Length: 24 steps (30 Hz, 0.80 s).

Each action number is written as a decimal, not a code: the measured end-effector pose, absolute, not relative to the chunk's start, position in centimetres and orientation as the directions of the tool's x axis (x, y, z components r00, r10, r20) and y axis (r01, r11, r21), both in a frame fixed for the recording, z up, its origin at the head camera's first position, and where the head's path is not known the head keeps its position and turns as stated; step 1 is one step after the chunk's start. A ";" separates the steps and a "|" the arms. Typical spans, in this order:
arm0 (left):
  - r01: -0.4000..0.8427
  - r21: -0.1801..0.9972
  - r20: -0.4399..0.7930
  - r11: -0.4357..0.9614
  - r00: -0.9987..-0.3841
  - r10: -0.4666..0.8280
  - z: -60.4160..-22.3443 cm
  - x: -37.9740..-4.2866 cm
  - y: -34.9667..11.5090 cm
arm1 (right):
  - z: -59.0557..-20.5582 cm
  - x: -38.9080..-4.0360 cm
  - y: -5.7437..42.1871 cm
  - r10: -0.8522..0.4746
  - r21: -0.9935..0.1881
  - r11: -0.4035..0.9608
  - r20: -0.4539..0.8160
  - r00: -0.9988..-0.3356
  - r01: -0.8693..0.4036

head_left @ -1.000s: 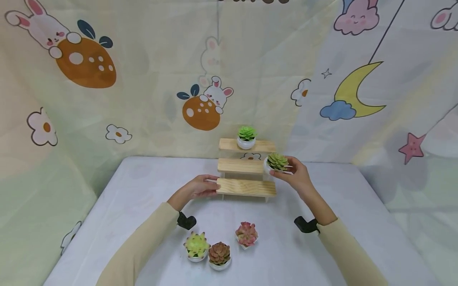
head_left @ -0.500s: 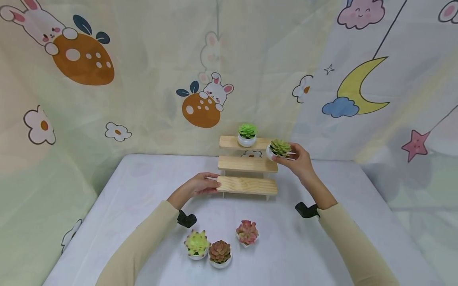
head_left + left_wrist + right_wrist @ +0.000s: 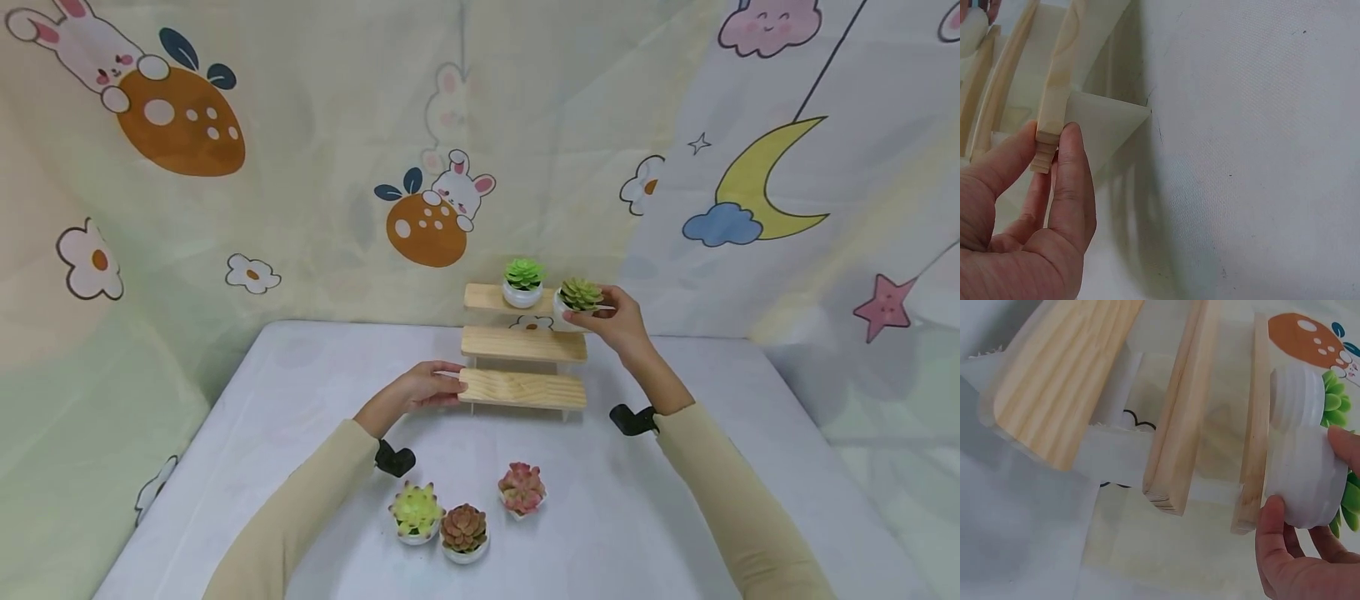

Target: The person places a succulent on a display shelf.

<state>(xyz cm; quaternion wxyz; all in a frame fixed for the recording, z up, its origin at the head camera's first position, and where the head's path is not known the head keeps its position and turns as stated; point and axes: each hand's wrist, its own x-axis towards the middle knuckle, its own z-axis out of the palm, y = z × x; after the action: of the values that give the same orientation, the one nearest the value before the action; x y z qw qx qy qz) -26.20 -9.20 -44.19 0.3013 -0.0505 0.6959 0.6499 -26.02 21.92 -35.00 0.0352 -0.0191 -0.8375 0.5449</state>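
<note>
Olive-green potted succulent (image 3: pixel 581 294) at the top tier (image 3: pixel 485 297) of a wooden stand (image 3: pixel 522 343)

The right hand (image 3: pixel 622 323) pinches its white pot (image 3: pixel 1307 478) at that tier's right end, beside a bright-green potted succulent (image 3: pixel 522 283); whether the base bears on the wood cannot be told. The left hand (image 3: pixel 422 387) pinches the left end of the lowest tier (image 3: pixel 522 388). On the white tabletop (image 3: pixel 600 533) stand a yellow-green succulent (image 3: pixel 416 510), a brown succulent (image 3: pixel 463 529) and a pink succulent (image 3: pixel 522 489).

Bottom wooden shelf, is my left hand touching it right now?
Touching. The left wrist view shows the left hand pinching the end of the bottom wooden shelf, with no gap visible.
</note>
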 end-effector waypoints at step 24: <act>-0.481 0.866 -0.499 0.138 -0.811 0.305 -43.9 -26.1 -9.0 | -34.5 -28.4 21.0 0.107 -0.931 0.362 -0.001 -0.994 0.040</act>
<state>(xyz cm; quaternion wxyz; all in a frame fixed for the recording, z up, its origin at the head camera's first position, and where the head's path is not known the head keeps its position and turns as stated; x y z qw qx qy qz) -26.08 -9.01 -43.95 0.3007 -0.0637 0.6917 0.6535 -28.44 21.04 -34.50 0.0299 -0.0447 -0.8246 0.5632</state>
